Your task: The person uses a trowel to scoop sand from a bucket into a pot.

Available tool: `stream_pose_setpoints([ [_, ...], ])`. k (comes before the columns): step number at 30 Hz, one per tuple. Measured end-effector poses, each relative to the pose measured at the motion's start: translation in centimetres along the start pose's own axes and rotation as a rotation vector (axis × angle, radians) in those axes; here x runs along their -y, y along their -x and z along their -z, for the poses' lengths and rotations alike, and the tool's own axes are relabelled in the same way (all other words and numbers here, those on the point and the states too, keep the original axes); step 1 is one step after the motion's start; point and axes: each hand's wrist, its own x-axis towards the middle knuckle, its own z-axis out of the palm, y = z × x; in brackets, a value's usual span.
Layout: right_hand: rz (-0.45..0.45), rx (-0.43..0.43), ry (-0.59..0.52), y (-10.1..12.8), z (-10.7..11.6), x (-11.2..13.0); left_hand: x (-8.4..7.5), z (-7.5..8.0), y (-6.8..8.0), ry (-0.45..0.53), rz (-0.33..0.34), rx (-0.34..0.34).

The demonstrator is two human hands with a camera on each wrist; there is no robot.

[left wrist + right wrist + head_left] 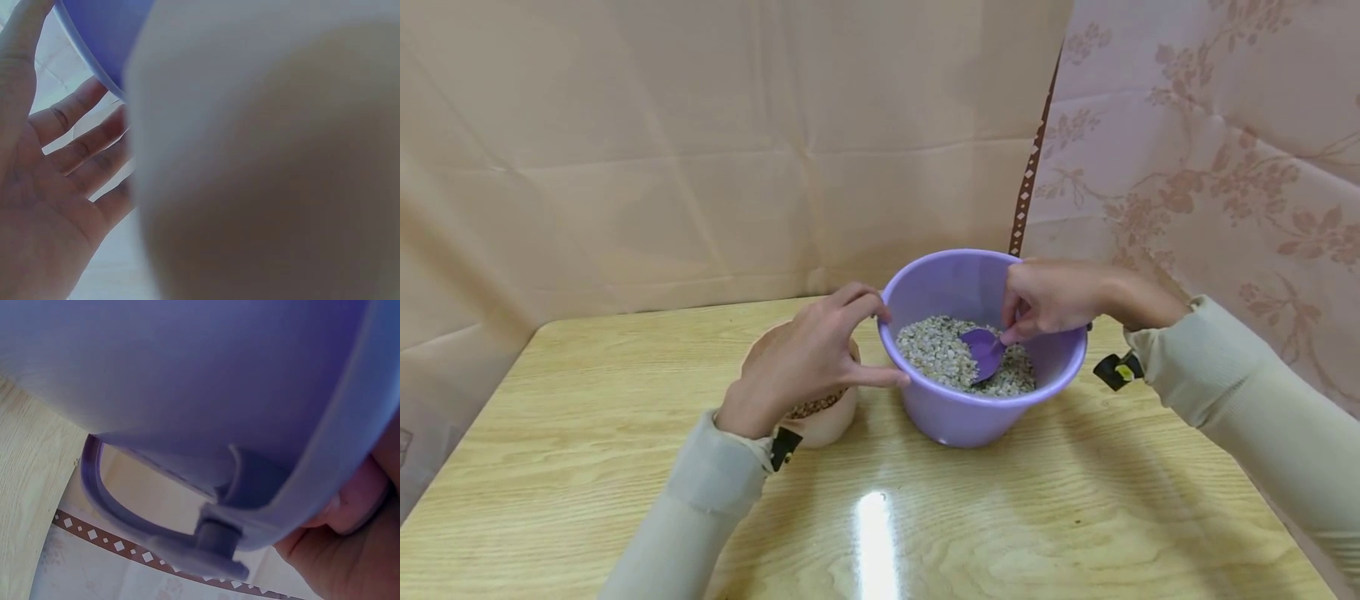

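Pinching a purple scoop (pixel 983 350), the right hand (pixel 1052 297) digs its blade into pale grain (pixel 943 354) inside the purple bucket (pixel 977 421). Left of that grip, the left hand (pixel 808 358) steadies the bucket rim, fingers loosely curled. Beneath it, a beige bowl (pixel 827 425) on the bench (pixel 587 400) shows a little brown grain; most scooping seems left.

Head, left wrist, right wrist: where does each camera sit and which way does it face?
Head: worn high, looking forward and down at the table; shows both sleeves, left hand on the purple bucket, right hand pinching the purple scoop.
Left wrist: under the wrist, facing the palm and fingers; a blurred beige bowl fills it.
Right wrist: low outside the bucket wall, facing up; fingertips show.
Shared: all three see the bucket.
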Motion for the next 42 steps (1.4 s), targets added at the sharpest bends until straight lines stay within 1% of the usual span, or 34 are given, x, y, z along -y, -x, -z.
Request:
stream_pose_setpoints([
  [5, -0.004, 0.007, -0.077, -0.1, -0.1, -0.2, 0.0, -0.1, 0.1, 0.004, 0.011, -0.001],
  [10, -0.006, 0.011, -0.141, -0.2, -0.3, -0.5, 0.0, -0.2, 0.1, 0.007, 0.008, -0.008],
  [16, 0.001, 0.003, -0.159, -0.2, -0.5, -0.7, 0.1, -0.3, 0.0, 0.018, -0.013, -0.017],
  [20, 0.035, 0.000, -0.164, -0.1, -0.5, -0.9, 0.1, -0.4, 0.0, 0.021, -0.030, -0.020],
  [25, 0.076, -0.010, -0.190, 0.0, -0.6, -1.1, 0.0, -0.3, -0.1, 0.024, -0.023, -0.016],
  [31, 0.073, -0.014, -0.226, 0.0, -0.7, -1.2, -0.1, -0.2, -0.1, 0.025, -0.013, -0.011],
  [36, 0.075, -0.017, -0.238, 0.1, -0.8, -1.3, -0.1, -0.2, 0.0, 0.023, -0.008, -0.005],
  [42, 0.116, -0.034, -0.232, 0.2, -0.9, -1.3, 0.0, -0.3, -0.1, 0.024, -0.016, -0.008],
])
